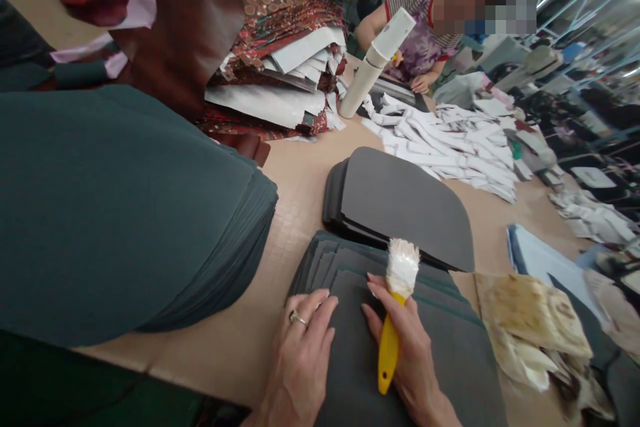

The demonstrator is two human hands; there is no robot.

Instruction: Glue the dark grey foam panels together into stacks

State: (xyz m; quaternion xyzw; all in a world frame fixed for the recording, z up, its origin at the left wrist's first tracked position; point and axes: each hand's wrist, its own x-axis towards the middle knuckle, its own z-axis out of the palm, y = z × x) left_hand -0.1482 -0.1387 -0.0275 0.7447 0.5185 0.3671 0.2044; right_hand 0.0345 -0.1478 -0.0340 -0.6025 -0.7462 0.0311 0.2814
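Brush (393, 330), clamped between the thumb and fingers of the right hand (415, 343) over a fanned stack of grey sheets (350, 347); whether the stack is touched by it cannot be told. The bristles (403, 265) are pointed toward the rear stack (407, 203), and the butt of the yellow handle (387, 367), pierced by a hole, is directed toward the body. By the left hand (303, 353), nothing is seen to be gripped: its fingers are loosely bent, set close together and rested on the left side of the sheets. The brush may be judged light and its handle stiff and smooth, likely to be made slippery if wetted. The bristles, coated white and clumped, are presumably soft but sticky; the handle is therefore best grasped near its neck, and the coating left untouched. The sheets are judged thin, light and flexible, easily creased or marked. Each is best lifted singly by an edge, the stepped margins at the left and far sides being the most readily reached, with the layers beneath steadied by a flat palm.
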